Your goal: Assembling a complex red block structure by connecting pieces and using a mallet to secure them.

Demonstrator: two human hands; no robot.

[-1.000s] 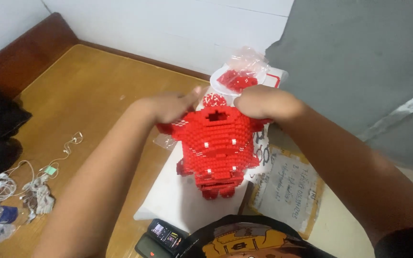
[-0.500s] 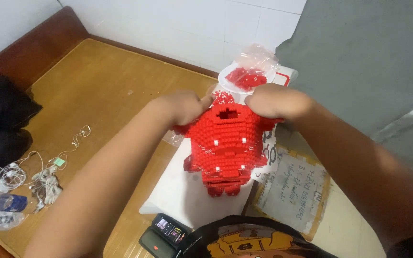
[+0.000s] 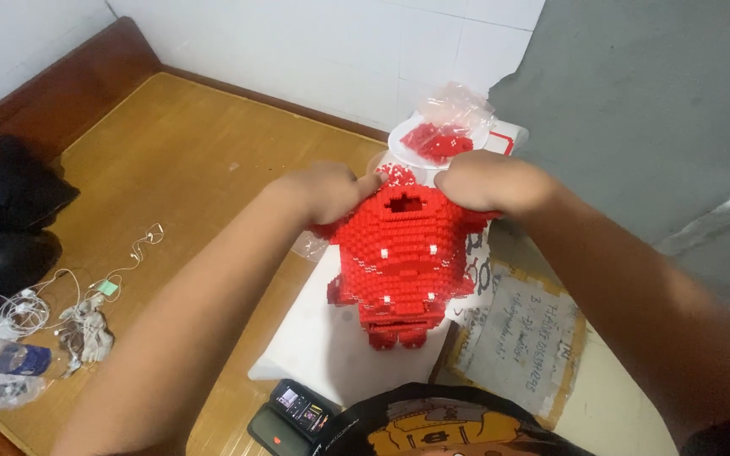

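Lighting: even, soft daylight-like, moderately bright; source not visible. Glare: pale sheen across the wooden tabletop (image 3: 171,160) toward its far edge. Shadows: faint, diffuse, beneath the forearms. Focus: red brick figure (image 3: 399,253) fairly sharp; near forearms and lower frame soft. Distortion: mild wide-angle bowing at frame edges. Slight compression noise.

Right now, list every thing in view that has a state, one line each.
Red brick figure: partly built, hole open in its top, held above the white pad.
Left hand: clamped on the figure's top left.
Right hand: clamped on its top right.
Plastic bag: open, crumpled.
White plate: holding loose red bricks.
Earphone cables: tangled.
Phone: screen lit.
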